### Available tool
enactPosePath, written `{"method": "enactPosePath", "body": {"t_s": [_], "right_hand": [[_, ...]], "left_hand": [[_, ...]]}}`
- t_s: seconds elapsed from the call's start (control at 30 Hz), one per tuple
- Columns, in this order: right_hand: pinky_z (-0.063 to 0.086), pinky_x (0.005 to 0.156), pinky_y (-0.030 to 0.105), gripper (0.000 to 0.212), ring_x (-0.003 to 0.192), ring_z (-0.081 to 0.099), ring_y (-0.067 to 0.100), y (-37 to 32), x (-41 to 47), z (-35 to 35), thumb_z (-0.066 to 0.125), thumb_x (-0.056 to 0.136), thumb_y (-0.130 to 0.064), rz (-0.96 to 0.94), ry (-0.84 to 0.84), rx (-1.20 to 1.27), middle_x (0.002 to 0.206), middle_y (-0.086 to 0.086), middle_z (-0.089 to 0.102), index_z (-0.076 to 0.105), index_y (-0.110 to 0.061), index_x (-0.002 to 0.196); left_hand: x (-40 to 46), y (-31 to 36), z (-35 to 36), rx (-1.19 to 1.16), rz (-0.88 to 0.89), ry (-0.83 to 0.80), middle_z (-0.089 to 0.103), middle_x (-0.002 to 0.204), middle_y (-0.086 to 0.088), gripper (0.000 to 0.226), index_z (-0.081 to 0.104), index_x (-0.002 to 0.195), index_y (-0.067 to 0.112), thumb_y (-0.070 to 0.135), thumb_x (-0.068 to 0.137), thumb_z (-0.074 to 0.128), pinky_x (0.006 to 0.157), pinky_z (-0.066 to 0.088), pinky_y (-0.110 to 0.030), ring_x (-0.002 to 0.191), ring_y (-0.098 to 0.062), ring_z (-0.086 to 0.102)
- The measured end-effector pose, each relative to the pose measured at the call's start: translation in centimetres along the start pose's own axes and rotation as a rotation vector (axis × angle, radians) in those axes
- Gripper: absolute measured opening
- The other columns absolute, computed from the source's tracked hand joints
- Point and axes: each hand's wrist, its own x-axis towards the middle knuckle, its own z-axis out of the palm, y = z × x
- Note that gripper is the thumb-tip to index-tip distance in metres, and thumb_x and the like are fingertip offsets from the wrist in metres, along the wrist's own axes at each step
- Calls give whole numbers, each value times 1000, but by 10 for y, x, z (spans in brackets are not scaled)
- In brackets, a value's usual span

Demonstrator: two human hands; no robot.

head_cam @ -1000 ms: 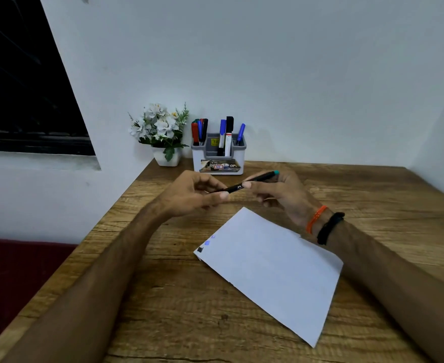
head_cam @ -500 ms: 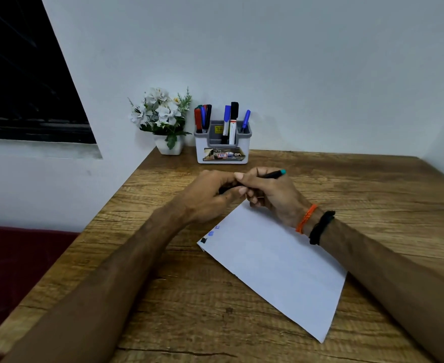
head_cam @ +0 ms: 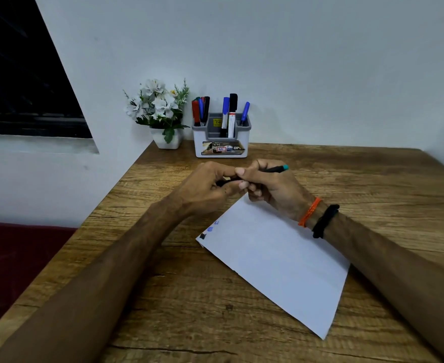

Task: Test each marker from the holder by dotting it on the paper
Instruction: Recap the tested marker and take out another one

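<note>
Both hands (head_cam: 242,187) pinch one marker (head_cam: 276,169) above wooden table (head_cam: 372,184); white wall (head_cam: 320,61) behind.

One head-worn wide-angle view, looking forward and down across the worktop (head_cam: 372,179) toward the wall (head_cam: 294,61) beyond the fingers (head_cam: 242,172). Both forearms run in from the bottom corners, close to the lens. The holder (head_cam: 221,138) stands farther off, behind the fingers.
</note>
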Motion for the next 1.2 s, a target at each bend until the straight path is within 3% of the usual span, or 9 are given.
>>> {"method": "enactPosePath", "body": {"t_s": [0.17,0.23,0.33,0.4,0.6,0.8,0.9,1.0,1.2], "right_hand": [[35,46,22,25,46,41,11,-4,-2,-3,74,81,-15,-33,0,-42,56,5,50,62,-15,58],[35,44,21,24,45,42,10,-3,-2,-5,73,85,-12,-40,40,-79,54,1,51,64,-16,62],[33,40,19,14,41,42,7,-5,-4,-8,69,87,-14,-19,140,-92,53,-3,52,66,-15,73],[33,40,18,11,41,45,8,-8,-6,-10,62,90,-13,11,167,-67,54,-2,54,68,-14,81],[48,47,21,36,53,63,15,-11,-17,-2,48,79,-23,159,1,-6,71,14,70,73,-5,97],[50,47,21,11,53,62,14,-5,-33,14,69,88,-12,109,42,-161,70,13,69,71,-3,83],[49,44,22,9,49,61,15,-5,-35,21,62,91,-2,107,71,-195,64,11,66,70,1,88],[54,47,25,20,56,69,21,-4,-37,25,52,93,2,145,63,-160,71,19,70,73,4,93],[60,55,28,5,57,70,20,0,-37,28,68,86,4,126,28,-283,70,16,71,72,6,88]], "left_hand": [[-4,-1,-1,29,-36,9,71,91,21,11,70,98,37,37,90,63,71,49,-18,85,3,65],[-5,0,-4,60,-125,-21,71,96,19,29,71,105,29,42,80,74,75,48,-22,86,9,62],[-8,3,-16,80,-306,-149,59,59,28,48,67,111,24,37,68,83,65,39,-21,53,11,52],[-10,3,-24,72,-371,-259,49,44,21,54,65,116,25,30,66,86,60,36,-20,44,6,48],[-12,1,-35,112,-416,-402,51,47,18,67,60,119,29,27,59,90,63,38,-23,49,1,48],[-12,7,-32,169,-404,-424,52,48,32,71,58,124,26,21,61,89,65,34,-21,49,4,47],[-12,4,-32,139,-412,-425,53,47,26,72,58,124,27,22,60,90,64,36,-22,52,-4,45],[-12,3,-32,133,-422,-427,52,45,22,73,58,123,23,23,59,91,64,36,-23,48,4,48],[-11,8,-32,128,-447,-440,52,46,30,73,57,125,23,19,60,90,65,36,-22,47,11,50]]}}
